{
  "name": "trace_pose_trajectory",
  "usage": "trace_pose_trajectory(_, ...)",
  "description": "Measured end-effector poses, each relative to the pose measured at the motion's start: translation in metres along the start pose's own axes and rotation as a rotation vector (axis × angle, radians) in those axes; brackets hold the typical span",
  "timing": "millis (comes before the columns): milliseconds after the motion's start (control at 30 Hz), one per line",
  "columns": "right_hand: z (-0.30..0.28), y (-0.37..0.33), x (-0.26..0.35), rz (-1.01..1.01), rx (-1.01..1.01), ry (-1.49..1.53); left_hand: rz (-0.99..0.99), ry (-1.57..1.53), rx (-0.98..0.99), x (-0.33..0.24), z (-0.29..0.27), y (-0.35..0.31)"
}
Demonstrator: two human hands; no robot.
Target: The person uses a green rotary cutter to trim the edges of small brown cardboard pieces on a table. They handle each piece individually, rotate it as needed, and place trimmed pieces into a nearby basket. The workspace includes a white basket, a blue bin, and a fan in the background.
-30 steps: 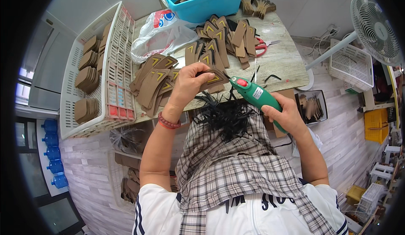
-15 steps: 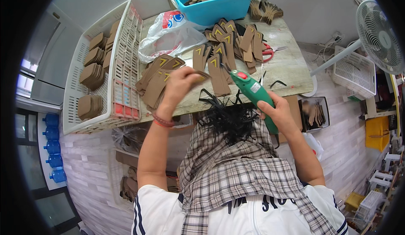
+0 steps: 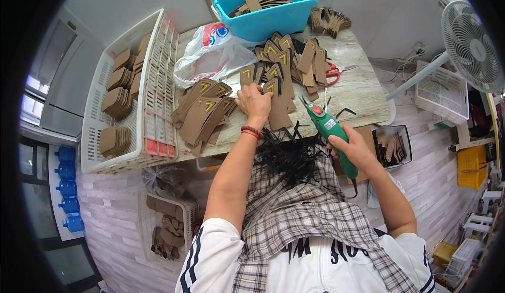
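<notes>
My right hand (image 3: 353, 148) is wrapped round a green pair of electric scissors (image 3: 331, 127) with a red switch; its blades point up and left over the table. At the table's middle, my left hand (image 3: 254, 104) reaches down with fingers curled, thumb against the edge of a brown flat piece (image 3: 279, 115) with a yellow chevron and dark trim. Its fingertips are partly hidden. More such pieces (image 3: 286, 62) lie heaped just beyond. Left of that hand is another pile of brown pieces (image 3: 202, 117). Black trimmed strips (image 3: 289, 156) lie bunched on my checked apron (image 3: 310, 209).
A white crate (image 3: 142, 130) of stacked brown pieces stands at the left. Toward the back are a plastic bag (image 3: 210, 56), a blue bin (image 3: 268, 17) and red-handled scissors (image 3: 333, 75). A fan (image 3: 471, 48) stands at the right, and a box (image 3: 393, 145) of pieces sits below the table.
My left hand has moved right, from above the left pile to the middle pieces, and no longer holds up a brown piece. The electric scissors have shifted slightly right and down.
</notes>
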State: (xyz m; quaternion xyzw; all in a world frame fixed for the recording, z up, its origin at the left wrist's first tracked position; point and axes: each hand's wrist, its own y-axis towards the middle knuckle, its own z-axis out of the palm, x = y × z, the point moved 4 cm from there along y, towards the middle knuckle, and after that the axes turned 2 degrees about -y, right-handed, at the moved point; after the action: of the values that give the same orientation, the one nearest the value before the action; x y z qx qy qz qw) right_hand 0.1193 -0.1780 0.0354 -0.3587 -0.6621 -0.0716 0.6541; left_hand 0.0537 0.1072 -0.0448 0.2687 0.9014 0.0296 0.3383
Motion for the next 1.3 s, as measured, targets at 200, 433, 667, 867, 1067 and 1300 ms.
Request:
trace_pose_trajectory(200, 0.013, 0.000, -0.024, -0.051, -0.122, 0.003, 0.087, -0.087, -0.029, -0.005, 0.013, -0.009)
trace_pose_trajectory(433, 0.017, -0.010, -0.026, -0.083, -0.186, 0.015, 0.286, -0.243, -0.086, -0.025, 0.011, -0.026)
trace_pose_trajectory(667, 0.015, -0.023, -0.011, -0.110, -0.226, 0.035, -0.169, -1.113, 0.090, -0.036, -0.003, -0.036)
trace_pose_trajectory(867, 0.021, -0.033, 0.008, -0.182, -0.214, 0.019, -0.468, -1.696, 0.235, -0.072, -0.049, -0.062)
trace_pose_trajectory(1067, 0.023, -0.040, 0.015, -0.205, -0.219, 0.021, -0.471, -1.754, 0.180, -0.081, -0.050, -0.072)
trace_pose_trajectory(1300, 0.022, -0.040, 0.019, -0.211, -0.210, 0.021, -0.500, -1.745, 0.293, -0.089, -0.043, -0.081)
